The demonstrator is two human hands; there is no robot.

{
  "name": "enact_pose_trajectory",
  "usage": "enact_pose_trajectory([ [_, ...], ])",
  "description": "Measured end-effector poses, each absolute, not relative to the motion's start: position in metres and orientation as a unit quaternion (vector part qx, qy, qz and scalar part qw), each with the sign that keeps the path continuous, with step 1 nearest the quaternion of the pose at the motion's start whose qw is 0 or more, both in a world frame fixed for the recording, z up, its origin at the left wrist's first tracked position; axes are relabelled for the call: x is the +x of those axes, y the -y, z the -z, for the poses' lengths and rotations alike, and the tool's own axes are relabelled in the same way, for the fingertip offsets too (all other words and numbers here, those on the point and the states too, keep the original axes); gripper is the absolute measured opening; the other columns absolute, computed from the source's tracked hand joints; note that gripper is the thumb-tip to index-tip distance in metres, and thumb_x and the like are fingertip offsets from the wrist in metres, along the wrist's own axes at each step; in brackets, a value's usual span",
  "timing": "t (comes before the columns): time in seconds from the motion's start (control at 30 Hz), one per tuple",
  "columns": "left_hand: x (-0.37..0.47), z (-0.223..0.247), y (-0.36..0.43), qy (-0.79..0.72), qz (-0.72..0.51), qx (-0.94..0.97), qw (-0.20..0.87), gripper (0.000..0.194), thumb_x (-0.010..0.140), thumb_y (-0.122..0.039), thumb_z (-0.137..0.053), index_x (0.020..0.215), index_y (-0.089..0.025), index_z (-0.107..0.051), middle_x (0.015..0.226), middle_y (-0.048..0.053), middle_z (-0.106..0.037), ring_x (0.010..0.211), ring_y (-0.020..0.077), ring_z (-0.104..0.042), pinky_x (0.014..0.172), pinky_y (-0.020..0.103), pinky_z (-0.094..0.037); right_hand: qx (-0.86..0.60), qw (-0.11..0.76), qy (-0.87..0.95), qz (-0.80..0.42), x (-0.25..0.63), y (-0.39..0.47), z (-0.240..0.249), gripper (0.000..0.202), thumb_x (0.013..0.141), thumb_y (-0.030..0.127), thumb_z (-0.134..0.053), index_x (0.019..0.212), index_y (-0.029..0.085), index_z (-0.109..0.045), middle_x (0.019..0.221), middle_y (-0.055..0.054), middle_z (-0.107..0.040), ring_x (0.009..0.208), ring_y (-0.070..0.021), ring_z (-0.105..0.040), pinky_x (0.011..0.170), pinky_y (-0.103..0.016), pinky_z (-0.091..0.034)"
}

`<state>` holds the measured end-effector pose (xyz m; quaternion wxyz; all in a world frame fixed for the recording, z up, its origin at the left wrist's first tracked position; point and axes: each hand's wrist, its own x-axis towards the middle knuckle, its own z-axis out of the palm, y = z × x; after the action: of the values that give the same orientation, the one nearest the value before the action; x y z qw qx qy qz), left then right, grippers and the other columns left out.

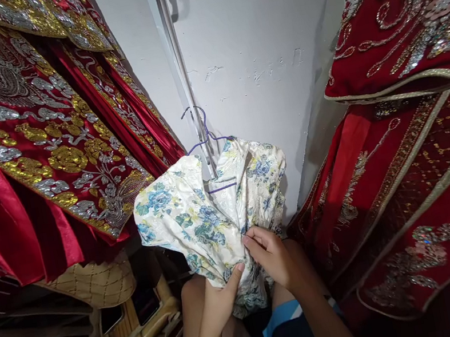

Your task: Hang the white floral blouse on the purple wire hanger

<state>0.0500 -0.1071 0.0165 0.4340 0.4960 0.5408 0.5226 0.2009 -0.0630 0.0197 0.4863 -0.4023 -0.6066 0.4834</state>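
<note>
A white short-sleeved blouse (204, 224) with blue and green flowers hangs in front of me on a thin purple hanger (206, 128). My right hand (273, 256) pinches the blouse's front edge below the V-neck between thumb and fingertips. Whether a button is in that pinch, I cannot make out. Lower and to the left, my left hand (225, 303) grips the front of the blouse, thumb on top and fingers hidden behind the cloth. The lower part of the blouse is bunched above my lap.
A metal pole (173, 44) stands against the white wall (242, 20) behind the hanger. Red embroidered garments (70, 155) hang at left, and beaded red ones (406, 37) at right. A wooden chair (150, 335) at lower left bears dark phone-like objects (147, 304).
</note>
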Motion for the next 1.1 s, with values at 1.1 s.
enact_pose_trajectory([
  [1.1, 0.070, 0.012, 0.051, -0.494, -0.519, 0.680, 0.156, 0.018, 0.094, -0.026, -0.050, 0.079, -0.019, -0.058, 0.075, 0.003, -0.054, 0.071, 0.0175, -0.054, 0.066, 0.027, -0.041, -0.276, 0.526, 0.456, -0.663, 0.206, -0.054, -0.152, 0.021, 0.088, 0.014, -0.055, 0.068, 0.014, -0.060, 0.046, 0.009, -0.036, 0.040, -0.0044, -0.023, 0.040, -0.021, -0.017],
])
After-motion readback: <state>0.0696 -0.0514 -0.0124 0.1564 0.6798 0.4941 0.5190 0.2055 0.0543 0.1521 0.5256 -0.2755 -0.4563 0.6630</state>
